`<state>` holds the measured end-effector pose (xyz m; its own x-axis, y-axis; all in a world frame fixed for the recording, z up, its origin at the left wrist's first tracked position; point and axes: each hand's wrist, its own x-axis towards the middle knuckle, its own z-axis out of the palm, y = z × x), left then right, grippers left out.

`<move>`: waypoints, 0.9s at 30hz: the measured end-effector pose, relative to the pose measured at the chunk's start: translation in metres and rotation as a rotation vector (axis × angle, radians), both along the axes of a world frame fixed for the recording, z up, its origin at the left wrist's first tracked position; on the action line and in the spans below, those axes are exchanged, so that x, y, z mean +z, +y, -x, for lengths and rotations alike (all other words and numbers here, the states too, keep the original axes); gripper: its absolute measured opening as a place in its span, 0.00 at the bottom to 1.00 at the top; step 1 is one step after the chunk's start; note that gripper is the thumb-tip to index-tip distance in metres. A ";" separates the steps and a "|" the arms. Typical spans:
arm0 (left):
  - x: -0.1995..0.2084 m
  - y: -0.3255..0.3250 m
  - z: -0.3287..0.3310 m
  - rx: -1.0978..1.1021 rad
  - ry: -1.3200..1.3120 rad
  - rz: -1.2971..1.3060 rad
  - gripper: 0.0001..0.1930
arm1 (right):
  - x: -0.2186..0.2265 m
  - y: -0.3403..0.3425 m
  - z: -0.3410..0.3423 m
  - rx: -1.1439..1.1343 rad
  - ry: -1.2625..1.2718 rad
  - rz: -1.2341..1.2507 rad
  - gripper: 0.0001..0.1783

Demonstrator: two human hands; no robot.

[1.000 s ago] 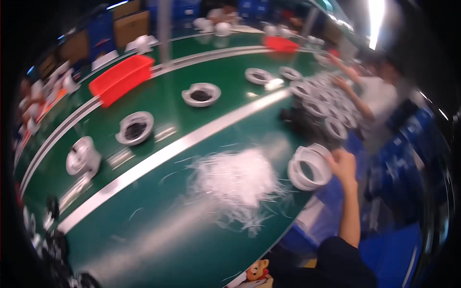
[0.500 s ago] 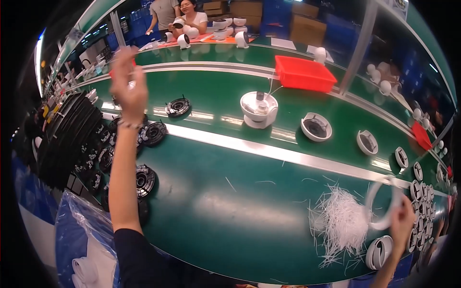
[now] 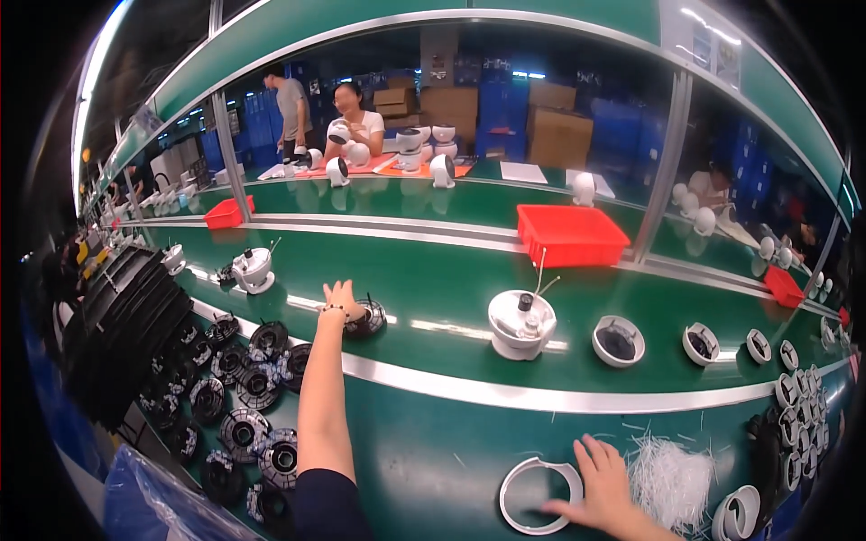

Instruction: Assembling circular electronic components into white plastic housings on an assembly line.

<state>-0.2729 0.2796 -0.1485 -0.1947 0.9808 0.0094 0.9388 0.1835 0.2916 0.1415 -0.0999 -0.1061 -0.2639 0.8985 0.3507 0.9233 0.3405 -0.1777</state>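
Note:
My left hand [image 3: 339, 301] reaches over the belt with fingers spread. It is right beside a round black part [image 3: 370, 320], which it partly covers; whether it touches the part I cannot tell. A white plastic ring [image 3: 508, 516] with a gap at its top lies on the green bench at the front. My right hand [image 3: 606, 489] is at the ring's right side, fingers apart and thumb reaching over its rim. Just right of that hand spreads a heap of thin white strips [image 3: 672, 482]. On the belt stands a white housing [image 3: 521, 338] with wires sticking up.
Several black round parts [image 3: 244, 433] crowd the bench's left side beside stacked black trays [image 3: 126, 334]. White shells [image 3: 619, 341] sit along the belt, with more stacked at far right. A red bin [image 3: 573, 236] stands behind the belt. A person [image 3: 356, 126] works across from me.
My left hand has come down from its raised position to the black part on the belt. My right hand has carried the white ring leftward past the strips onto the bench. The view has tilted up.

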 end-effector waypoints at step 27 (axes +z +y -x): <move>0.028 -0.233 -0.232 -0.348 -1.852 -0.036 0.17 | 0.053 0.038 0.015 0.055 0.563 -0.033 0.62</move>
